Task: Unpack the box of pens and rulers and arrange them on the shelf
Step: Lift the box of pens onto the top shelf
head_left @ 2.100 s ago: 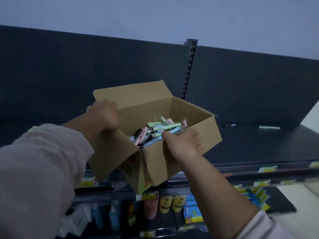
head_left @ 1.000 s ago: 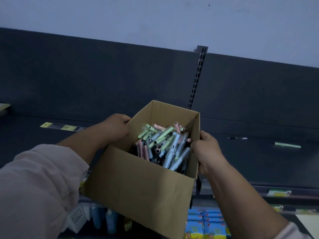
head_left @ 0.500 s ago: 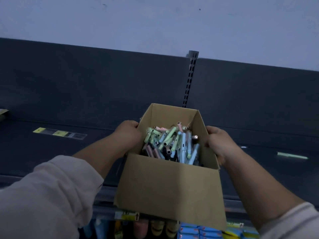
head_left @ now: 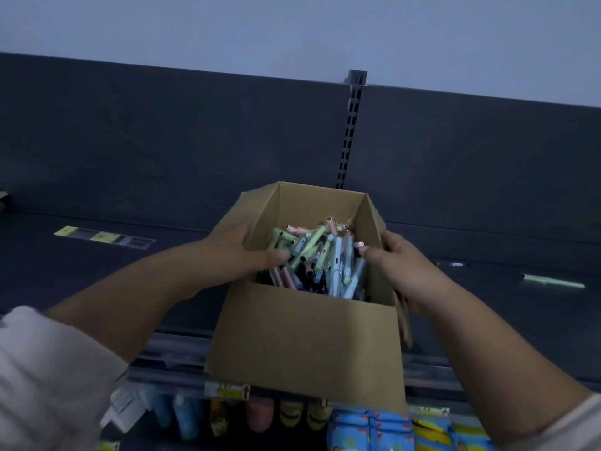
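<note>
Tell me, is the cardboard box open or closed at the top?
Open. The cardboard box has its flaps folded outward, and the pens inside show. The left hand and right hand grip its walls.

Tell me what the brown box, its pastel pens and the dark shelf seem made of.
The brown open-topped box: matte corrugated cardboard, judging by tan colour and folded flaps. The pastel pens: likely plastic, smooth barrels slightly glossy. The dark grey shelf: probably painted metal, flat matte; dim light leaves it open.
</note>
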Demonstrator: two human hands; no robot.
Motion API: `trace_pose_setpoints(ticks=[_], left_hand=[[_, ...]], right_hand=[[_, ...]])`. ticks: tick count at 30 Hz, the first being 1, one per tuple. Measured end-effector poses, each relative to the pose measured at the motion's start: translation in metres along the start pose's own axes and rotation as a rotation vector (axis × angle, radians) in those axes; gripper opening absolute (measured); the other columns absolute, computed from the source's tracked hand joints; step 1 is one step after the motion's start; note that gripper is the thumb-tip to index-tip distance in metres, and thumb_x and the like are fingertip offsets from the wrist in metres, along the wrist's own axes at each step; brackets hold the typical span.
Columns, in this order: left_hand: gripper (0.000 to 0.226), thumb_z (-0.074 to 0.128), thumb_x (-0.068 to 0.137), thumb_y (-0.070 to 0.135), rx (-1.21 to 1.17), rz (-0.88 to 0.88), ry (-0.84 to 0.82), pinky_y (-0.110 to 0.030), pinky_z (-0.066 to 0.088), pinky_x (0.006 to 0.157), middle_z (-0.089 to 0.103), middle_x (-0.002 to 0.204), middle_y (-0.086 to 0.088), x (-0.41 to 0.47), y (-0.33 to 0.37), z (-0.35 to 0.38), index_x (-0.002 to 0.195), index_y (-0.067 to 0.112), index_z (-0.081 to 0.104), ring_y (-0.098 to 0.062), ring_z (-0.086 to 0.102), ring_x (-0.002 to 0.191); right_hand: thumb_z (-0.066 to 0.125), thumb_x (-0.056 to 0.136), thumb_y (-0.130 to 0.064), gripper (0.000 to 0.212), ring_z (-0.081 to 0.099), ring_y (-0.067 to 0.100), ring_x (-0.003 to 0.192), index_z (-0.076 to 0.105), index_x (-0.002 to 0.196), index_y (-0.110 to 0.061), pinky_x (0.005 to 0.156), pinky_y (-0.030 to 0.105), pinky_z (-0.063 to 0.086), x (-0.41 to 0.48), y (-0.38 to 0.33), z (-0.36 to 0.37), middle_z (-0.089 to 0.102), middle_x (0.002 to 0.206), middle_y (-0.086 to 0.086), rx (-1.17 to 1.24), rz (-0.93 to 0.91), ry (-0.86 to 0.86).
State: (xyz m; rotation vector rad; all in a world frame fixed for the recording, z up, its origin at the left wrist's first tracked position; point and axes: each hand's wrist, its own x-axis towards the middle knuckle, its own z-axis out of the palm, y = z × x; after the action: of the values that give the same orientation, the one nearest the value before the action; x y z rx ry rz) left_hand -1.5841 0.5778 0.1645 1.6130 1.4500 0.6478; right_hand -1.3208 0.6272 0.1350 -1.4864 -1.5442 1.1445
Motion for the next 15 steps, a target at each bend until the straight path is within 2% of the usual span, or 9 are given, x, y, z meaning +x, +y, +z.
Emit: trace_pose_setpoints(ticks=[2,4,5,6,7,9,11,13,15], left_hand=[[0.053,0.075,0.060,0.065,0.085,-0.019,-0.107,0.001,0.041,0.061,0.053,0.093,0.046,-0.012,0.001,0.000,0.102,0.064,0.042,0.028,0.050,0.081],[0.081,0.074,0.044,0.077,0.316,-0.079,-0.186,-0.008,0.040,0.088,0.035,0.129,0.036,-0.020,-0.002,-0.001,0.113,0.075,0.030,0.020,0.039,0.112],[0.101,0.073,0.039,0.081,0.450,-0.105,-0.195,-0.020,0.035,0.103,0.018,0.148,0.025,-0.022,-0.005,-0.002,0.125,0.073,0.021,0.004,0.029,0.132],[0.117,0.073,0.036,0.081,0.550,-0.142,-0.185,-0.030,0.028,0.111,-0.001,0.156,0.018,-0.021,-0.007,-0.003,0.136,0.064,0.016,-0.011,0.017,0.142],[0.121,0.075,0.038,0.079,0.611,-0.159,-0.171,-0.033,0.026,0.112,-0.010,0.157,0.013,-0.022,-0.008,-0.002,0.141,0.056,0.017,-0.017,0.013,0.144],[0.100,0.078,0.049,0.070,0.680,-0.118,-0.129,-0.030,0.038,0.099,0.001,0.155,0.008,-0.021,-0.010,0.002,0.136,0.046,0.035,-0.022,0.028,0.136],[0.064,0.080,0.058,0.060,0.718,-0.041,-0.051,-0.024,0.043,0.072,0.024,0.139,0.002,-0.019,-0.016,0.007,0.112,0.039,0.053,-0.017,0.047,0.110],[0.039,0.080,0.061,0.055,0.732,0.049,0.033,-0.022,0.036,0.059,0.035,0.115,0.006,-0.015,-0.022,0.010,0.084,0.035,0.055,-0.010,0.048,0.089],[0.035,0.080,0.063,0.052,0.726,0.117,0.074,-0.022,0.036,0.058,0.037,0.107,0.008,-0.013,-0.028,0.011,0.069,0.034,0.051,-0.009,0.049,0.084]], right_hand=[[0.061,0.084,-0.052,0.032,0.061,0.000,0.100,0.051,0.114,-0.048,0.088,0.030,0.049,-0.018,0.000,0.002,0.059,0.116,-0.023,-0.045,-0.028,-0.046],[0.061,0.078,-0.065,0.060,0.052,-0.003,0.112,0.041,0.132,-0.048,0.093,0.027,0.043,-0.037,0.003,0.004,0.048,0.129,-0.026,-0.083,-0.047,-0.085],[0.061,0.073,-0.070,0.081,0.043,0.003,0.126,0.029,0.143,-0.044,0.101,0.031,0.038,-0.045,0.004,0.005,0.037,0.143,-0.020,-0.106,-0.055,-0.102],[0.061,0.068,-0.073,0.094,0.030,0.008,0.136,0.020,0.147,-0.042,0.108,0.034,0.031,-0.052,0.005,0.005,0.023,0.154,-0.014,-0.140,-0.061,-0.128],[0.061,0.064,-0.074,0.099,0.016,0.011,0.143,0.018,0.148,-0.043,0.113,0.037,0.023,-0.059,0.005,0.006,0.008,0.159,-0.012,-0.173,-0.076,-0.164],[0.068,0.061,-0.070,0.098,-0.001,0.010,0.146,0.022,0.145,-0.047,0.112,0.034,0.017,-0.065,0.007,0.003,-0.011,0.159,-0.012,-0.265,-0.079,-0.228],[0.079,0.064,-0.056,0.091,0.002,0.007,0.144,0.032,0.141,-0.046,0.106,0.026,0.020,-0.066,0.009,0.002,-0.015,0.158,-0.012,-0.344,-0.068,-0.217],[0.084,0.065,-0.043,0.076,0.007,0.002,0.141,0.045,0.129,-0.044,0.103,0.021,0.022,-0.064,0.012,0.004,-0.008,0.160,-0.011,-0.377,-0.087,-0.148],[0.086,0.063,-0.038,0.061,0.018,0.005,0.142,0.055,0.115,-0.038,0.105,0.022,0.031,-0.062,0.016,0.009,0.005,0.159,-0.012,-0.378,-0.114,-0.081]])
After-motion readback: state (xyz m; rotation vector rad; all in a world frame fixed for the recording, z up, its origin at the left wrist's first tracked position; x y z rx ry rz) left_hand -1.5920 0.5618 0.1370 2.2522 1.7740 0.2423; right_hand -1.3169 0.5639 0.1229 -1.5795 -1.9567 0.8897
